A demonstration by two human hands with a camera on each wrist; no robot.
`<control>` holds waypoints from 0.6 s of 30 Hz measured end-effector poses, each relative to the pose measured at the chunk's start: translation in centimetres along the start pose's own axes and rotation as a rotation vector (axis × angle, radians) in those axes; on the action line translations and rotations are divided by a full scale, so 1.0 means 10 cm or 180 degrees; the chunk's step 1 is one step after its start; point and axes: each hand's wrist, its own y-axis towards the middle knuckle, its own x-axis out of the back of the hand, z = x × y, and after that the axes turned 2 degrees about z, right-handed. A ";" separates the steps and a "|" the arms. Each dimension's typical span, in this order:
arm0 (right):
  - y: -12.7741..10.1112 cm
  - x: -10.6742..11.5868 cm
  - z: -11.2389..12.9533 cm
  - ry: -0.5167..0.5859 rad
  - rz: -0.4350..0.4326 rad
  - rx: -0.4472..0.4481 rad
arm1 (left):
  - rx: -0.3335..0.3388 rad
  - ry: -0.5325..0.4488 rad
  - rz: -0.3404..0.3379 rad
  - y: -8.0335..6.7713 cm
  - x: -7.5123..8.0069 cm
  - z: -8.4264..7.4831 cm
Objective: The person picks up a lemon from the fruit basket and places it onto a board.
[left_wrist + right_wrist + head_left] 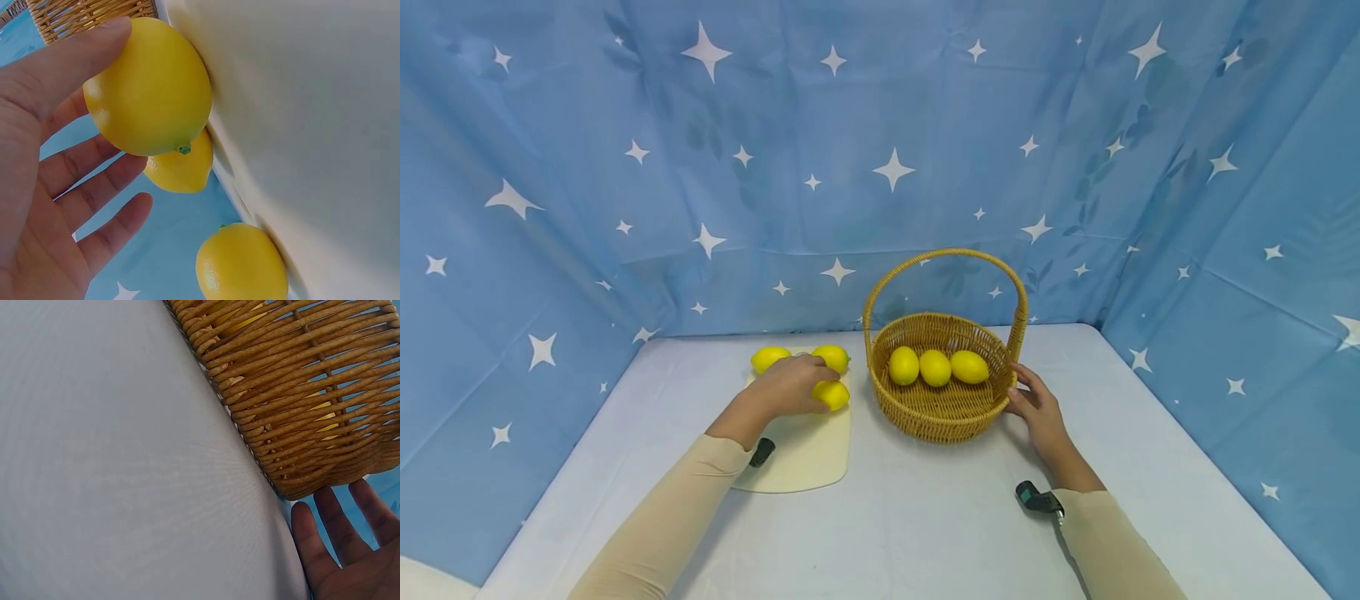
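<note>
Head view: left hand [790, 385] curled on near lemon [832, 394] for grip — right hand [1037, 408], fingers loose, steadying basket [940, 412] at 3 o'clock.

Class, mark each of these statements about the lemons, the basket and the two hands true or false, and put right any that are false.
1. Three lemons lie in the basket. True.
2. The left hand holds a lemon over the cutting board. True.
3. The right hand grips the basket's handle. False: it rests by the basket's side wall.
4. The cutting board lies to the right of the basket. False: it lies to the left.
</note>
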 end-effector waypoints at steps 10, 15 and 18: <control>-0.01 -0.01 0.04 -0.0058 -0.0014 -0.0063 | 0.0070 -0.0066 -0.0001 -0.01 -0.01 0.00; 0.00 -0.01 0.02 -0.0046 -0.0026 -0.0053 | 0.0033 -0.0170 -0.0053 -0.02 0.03 -0.01; 0.00 0.00 -0.01 0.0000 0.0002 -0.0036 | 0.0012 -0.0216 -0.0115 -0.02 0.08 -0.02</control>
